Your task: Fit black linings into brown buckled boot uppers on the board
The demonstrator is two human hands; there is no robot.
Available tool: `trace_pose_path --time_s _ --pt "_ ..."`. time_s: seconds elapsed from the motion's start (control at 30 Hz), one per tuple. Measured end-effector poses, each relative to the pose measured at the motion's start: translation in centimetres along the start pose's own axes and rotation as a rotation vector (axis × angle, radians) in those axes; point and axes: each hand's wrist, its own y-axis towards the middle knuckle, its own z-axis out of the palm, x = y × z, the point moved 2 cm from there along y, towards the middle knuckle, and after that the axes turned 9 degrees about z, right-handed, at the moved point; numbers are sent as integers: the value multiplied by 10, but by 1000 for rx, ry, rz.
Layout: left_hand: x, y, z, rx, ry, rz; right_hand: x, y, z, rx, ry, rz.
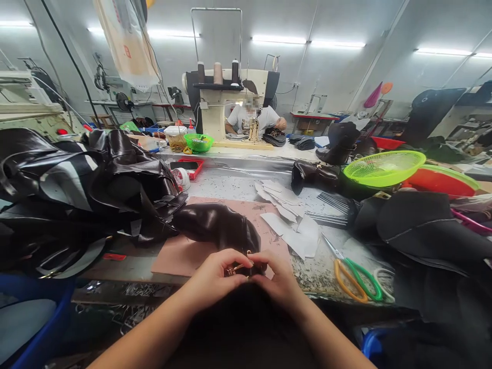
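Close together at the bench's front edge, both hands have their fingers closed on a small dark leather piece with gold-coloured metal (237, 268), perhaps a strap with a buckle. My left hand (221, 277) pinches its left side, and my right hand (277, 279) pinches the right side. Fingers hide much of it. Just beyond them a shiny dark brown leather boot upper (217, 223) lies on a pinkish board (172, 259). White paper-like scraps (290, 225) are scattered at the board's right.
Dark leather pieces (111, 174) are heaped at left. Scissors (351, 274) with orange and green handles lie at right, beside black leather parts (418, 230). Green baskets (384, 166) stand behind. Across the bench a person (246, 120) sits behind a sewing machine (213, 110). A blue bin (57, 307) is lower left.
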Motion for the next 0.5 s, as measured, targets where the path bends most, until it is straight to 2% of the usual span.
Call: trace_pose_path --time_s 0.17,0.33,0.4,0.5 --pt "0 -4 0 -47 207 -43 1 0 0 -1 67 94" --pt "-8 -4 3 38 289 -56 8 -2 0 135 252 266" --pt "-9 -2 4 43 275 -46 10 -3 -2 141 230 263" --pt "-7 0 7 -1 216 -49 14 -6 -5 97 78 193"
